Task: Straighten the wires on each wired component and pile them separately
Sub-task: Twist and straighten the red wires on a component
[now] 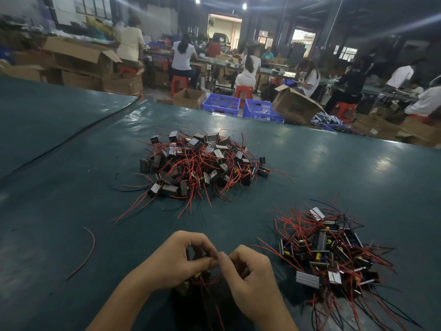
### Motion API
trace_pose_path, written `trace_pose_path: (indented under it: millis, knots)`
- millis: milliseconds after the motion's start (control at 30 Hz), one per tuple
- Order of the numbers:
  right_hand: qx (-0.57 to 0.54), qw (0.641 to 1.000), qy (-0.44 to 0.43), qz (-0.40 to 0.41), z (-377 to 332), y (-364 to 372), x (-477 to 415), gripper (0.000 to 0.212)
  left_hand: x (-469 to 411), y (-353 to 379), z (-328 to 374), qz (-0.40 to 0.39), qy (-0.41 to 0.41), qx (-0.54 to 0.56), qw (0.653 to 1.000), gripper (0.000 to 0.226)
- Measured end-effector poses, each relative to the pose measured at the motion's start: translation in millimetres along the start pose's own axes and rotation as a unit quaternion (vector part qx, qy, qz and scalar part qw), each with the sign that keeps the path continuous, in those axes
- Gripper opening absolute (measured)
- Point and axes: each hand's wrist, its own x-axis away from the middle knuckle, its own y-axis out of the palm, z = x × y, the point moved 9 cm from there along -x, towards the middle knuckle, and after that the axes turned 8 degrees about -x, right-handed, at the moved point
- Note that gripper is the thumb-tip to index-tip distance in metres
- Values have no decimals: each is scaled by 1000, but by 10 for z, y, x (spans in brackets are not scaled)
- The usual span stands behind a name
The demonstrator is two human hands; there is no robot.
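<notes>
The counter (71, 211) is stretching wide around both grips. Bare teal surface is lying open to the left of the left grip (176, 261), broken only by a loose red wire (91, 253) curving well apart from it. A broad open strip is running ahead of the grips up to the tangled pile (202, 163). The counter's far edge is running diagonally well beyond that pile, with blue crates (220, 103) and cardboard boxes (296, 105) standing past it. To the right of the right grip (253, 275), the second pile (329, 259) is sitting near, its red leads reaching toward that grip's knuckles, so room is tighter on that side. The two grips are meeting fingertip to fingertip near the lower edge of the view. The left grip is curling its fingers round a wired component (188, 286), which is sitting under its palm, partly hidden. The right grip is pinching the component's wires (211, 280) between thumb and forefinger, just beside the left thumb. The wires are trailing down between both wrists.
</notes>
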Motion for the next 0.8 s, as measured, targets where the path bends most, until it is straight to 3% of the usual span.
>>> trace_pose_path:
  millis: [167, 400, 500, 600, 700, 800]
  knots:
    - [-25, 998, 56, -11, 111, 27, -8, 44, 1, -26, 25, 22, -2, 6, 1000, 9]
    - [-179, 968, 177, -2, 297, 121, 17, 47, 2, -53, 34, 49, 0, 16, 999, 7]
    - [-134, 980, 142, 43, 278, 41, 12, 33, 0, -89, 17, 68, -1, 13, 998, 9]
    - [-84, 991, 46, 92, 132, -64, -1, 23, -3, -88, -2, 72, -2, 15, 997, 10]
    - [-23, 995, -40, 83, -62, -48, 5, 20, -1, -93, -15, 77, -6, 28, 997, 7]
    - [6, 995, -66, 71, -138, -31, 14, 20, 2, -112, -47, 78, -15, 40, 996, 7]
